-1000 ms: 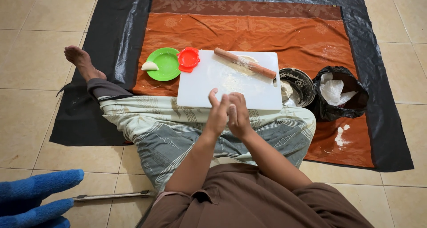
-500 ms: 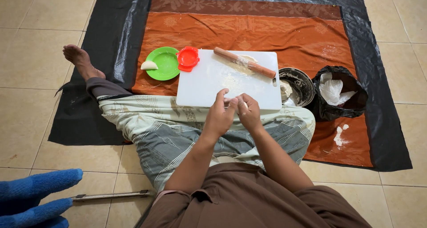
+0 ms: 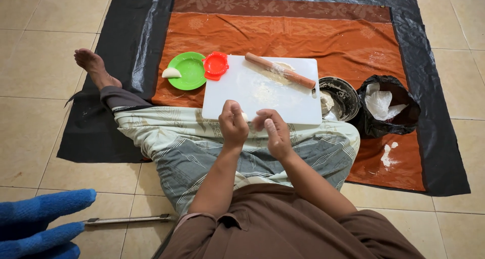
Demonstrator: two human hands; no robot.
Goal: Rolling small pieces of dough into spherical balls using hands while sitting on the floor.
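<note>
My left hand [image 3: 233,122] is closed around a small piece of white dough [image 3: 245,116], held above my lap at the near edge of the white cutting board [image 3: 262,90]. My right hand [image 3: 273,130] hovers just to its right with the fingers loosely curled and nothing seen in it. On the floured board lies a wooden rolling pin [image 3: 279,70] across the far right corner. A red dumpling press [image 3: 215,65] sits at the board's far left corner, beside a green plate [image 3: 189,72] with one folded dumpling [image 3: 171,73].
A dark metal bowl [image 3: 339,93] of dough stands right of the board, with a black plastic bag [image 3: 386,106] beyond it. An orange cloth [image 3: 283,32] over black sheeting covers the tiled floor. A blue fluffy object [image 3: 38,223] and a metal bar [image 3: 126,219] lie near left.
My hands were pressed together around the dough; now they have drawn apart, the right one moving off to the right while the left keeps the dough.
</note>
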